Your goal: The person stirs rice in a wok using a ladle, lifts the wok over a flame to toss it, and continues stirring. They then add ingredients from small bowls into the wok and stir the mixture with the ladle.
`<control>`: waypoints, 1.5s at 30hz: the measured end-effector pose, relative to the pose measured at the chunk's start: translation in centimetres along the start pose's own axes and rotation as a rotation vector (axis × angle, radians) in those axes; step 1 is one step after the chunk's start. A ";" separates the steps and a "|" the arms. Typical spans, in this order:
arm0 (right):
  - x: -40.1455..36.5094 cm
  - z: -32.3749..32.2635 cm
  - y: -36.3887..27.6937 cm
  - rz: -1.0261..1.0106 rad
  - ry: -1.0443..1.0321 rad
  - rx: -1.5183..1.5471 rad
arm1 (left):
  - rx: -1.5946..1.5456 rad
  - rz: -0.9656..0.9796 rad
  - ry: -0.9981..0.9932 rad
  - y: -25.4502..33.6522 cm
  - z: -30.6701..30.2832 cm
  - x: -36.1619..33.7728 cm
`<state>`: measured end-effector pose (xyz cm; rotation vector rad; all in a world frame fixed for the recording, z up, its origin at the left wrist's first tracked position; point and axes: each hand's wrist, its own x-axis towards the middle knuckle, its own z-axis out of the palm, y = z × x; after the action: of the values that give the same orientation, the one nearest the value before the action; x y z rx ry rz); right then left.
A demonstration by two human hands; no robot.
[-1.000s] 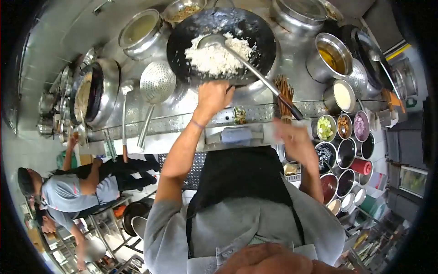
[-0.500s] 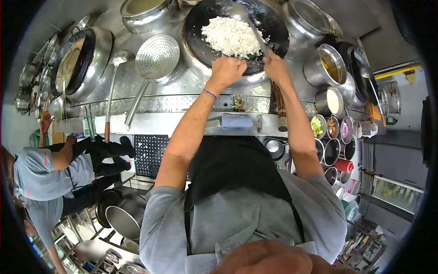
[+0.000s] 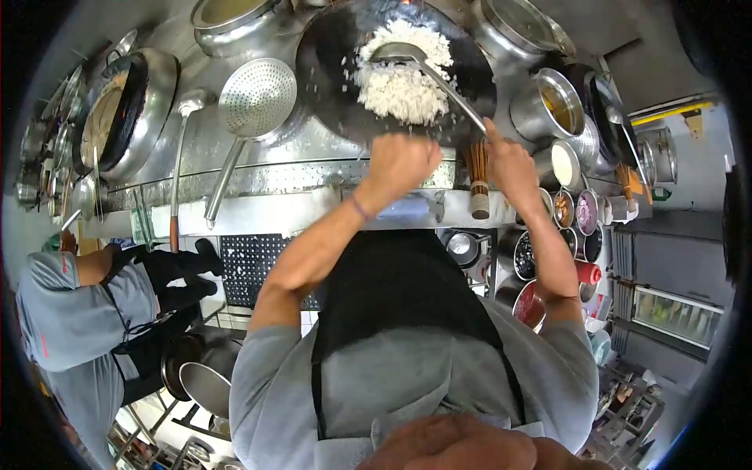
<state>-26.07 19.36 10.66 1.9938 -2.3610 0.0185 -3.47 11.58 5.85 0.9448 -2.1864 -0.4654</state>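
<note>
Fingers point(image 3: 497, 138) of right hand point(image 3: 511, 163) closed round ladle point(image 3: 399, 53) handle; ladle bowl on rice point(image 3: 399, 95) in wok point(image 3: 329, 55). Left hand point(image 3: 401, 160) fisted, gripping wok's near rim.

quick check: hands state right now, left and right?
Left hand: closed in a fist at the near rim of the wok; what it grips is hidden under it.
Right hand: closed on the ladle handle, scoop on the rice.
</note>
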 end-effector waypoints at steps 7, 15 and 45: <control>-5.3 -4.7 2.2 0.042 -0.051 0.328 | 0.021 -0.079 0.048 -6.0 1.9 2.8; -7.7 -10.9 2.6 0.041 -0.175 0.142 | -0.036 0.057 0.075 -0.7 -3.6 3.7; -2.0 0.6 -1.1 0.118 0.011 1.188 | -0.068 0.002 0.069 -5.1 -1.2 -1.0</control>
<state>-24.73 21.08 9.91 2.0526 -2.6974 1.7758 0.36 8.89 3.35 0.9092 -2.0965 -0.4962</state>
